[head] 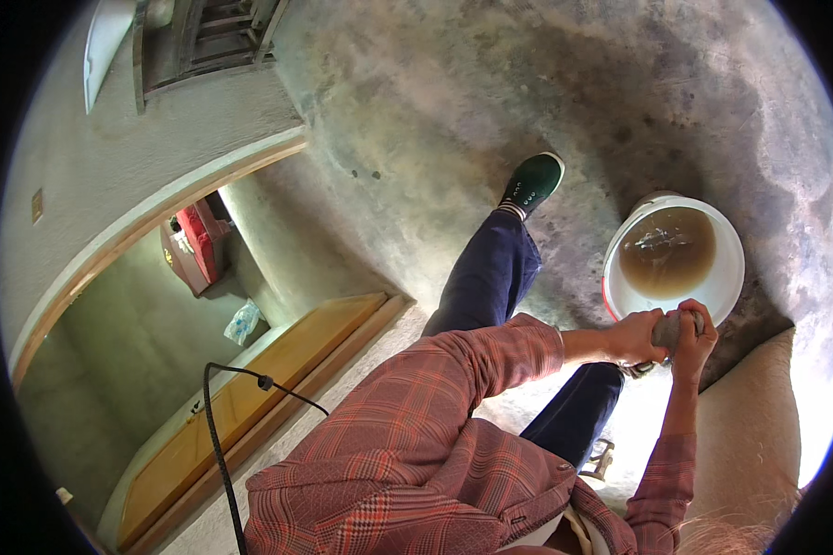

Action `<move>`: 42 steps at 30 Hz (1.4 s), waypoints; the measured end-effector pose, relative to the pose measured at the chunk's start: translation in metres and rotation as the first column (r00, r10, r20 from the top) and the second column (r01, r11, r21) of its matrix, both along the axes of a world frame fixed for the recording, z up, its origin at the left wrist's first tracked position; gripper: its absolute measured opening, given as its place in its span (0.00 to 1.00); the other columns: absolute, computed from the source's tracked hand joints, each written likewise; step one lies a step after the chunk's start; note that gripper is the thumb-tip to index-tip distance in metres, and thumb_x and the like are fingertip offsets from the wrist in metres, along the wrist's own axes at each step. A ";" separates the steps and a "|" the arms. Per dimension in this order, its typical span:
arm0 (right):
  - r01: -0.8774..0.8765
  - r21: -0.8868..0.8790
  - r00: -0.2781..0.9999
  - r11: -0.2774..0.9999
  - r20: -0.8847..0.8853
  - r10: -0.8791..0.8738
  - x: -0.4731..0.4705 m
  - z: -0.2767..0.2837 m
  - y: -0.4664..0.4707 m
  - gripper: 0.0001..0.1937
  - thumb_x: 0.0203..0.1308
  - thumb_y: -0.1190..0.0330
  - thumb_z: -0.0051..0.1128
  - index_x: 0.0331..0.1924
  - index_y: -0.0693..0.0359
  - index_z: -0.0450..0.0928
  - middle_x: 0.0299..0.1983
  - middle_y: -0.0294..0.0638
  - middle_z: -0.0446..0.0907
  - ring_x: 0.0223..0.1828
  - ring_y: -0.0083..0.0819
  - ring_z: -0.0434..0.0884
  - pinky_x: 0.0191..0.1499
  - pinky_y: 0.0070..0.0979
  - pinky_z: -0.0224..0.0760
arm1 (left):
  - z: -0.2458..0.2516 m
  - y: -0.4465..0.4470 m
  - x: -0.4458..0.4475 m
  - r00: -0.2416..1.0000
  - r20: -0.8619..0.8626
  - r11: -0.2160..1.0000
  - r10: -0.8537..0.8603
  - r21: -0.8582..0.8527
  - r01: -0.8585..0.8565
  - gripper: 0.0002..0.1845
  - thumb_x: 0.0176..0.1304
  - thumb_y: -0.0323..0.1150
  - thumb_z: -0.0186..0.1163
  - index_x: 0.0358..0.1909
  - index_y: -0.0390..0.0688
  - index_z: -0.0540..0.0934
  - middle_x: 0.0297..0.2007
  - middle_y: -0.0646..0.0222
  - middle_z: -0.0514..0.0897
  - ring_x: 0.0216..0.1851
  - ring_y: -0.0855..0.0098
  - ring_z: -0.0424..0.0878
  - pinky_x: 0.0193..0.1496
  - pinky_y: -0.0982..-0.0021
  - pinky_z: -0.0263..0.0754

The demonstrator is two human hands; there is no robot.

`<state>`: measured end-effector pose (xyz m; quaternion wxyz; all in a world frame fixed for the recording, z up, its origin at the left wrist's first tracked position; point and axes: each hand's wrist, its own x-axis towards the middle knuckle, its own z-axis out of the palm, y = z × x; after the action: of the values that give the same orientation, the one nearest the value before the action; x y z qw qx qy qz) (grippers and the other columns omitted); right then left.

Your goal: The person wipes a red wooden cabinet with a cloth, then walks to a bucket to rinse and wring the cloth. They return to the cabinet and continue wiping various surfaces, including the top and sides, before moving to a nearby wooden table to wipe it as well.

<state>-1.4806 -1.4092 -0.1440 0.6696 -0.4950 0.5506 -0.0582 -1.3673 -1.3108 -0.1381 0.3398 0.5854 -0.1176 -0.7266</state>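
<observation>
A white plastic bucket [730, 239] stands on the concrete floor, with murky brown water [666, 253] inside. At its near rim my left hand [638, 340] and my right hand [694, 340] are close together, closed around a bunched, damp-looking grey cloth [666, 333]. Part of the cloth shows between the hands, and some hangs below my left hand. My fingers partly hide the rest.
Close on the right is a large beige sack-like object [746, 416]. My shoe [536, 182] rests on the floor left of the bucket. A wooden door [264, 409] and doorway lie to the left, with a black cable [215, 430] in front.
</observation>
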 end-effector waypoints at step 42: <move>0.133 0.750 0.361 0.648 0.573 -0.736 0.005 -0.061 0.030 0.31 0.64 0.43 0.39 0.65 0.51 0.61 0.66 0.54 0.58 0.65 0.55 0.61 0.58 0.48 0.66 | -0.014 0.017 0.000 0.117 -0.763 0.759 0.636 0.591 -0.271 0.24 0.62 0.50 0.54 0.47 0.37 0.74 0.35 0.56 0.82 0.31 0.60 0.83 0.28 0.64 0.81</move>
<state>-1.4758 -1.3787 -0.2054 0.9176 0.0128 0.2524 -0.3068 -1.3673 -1.2940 -0.1524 0.4523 0.0899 0.4081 -0.7879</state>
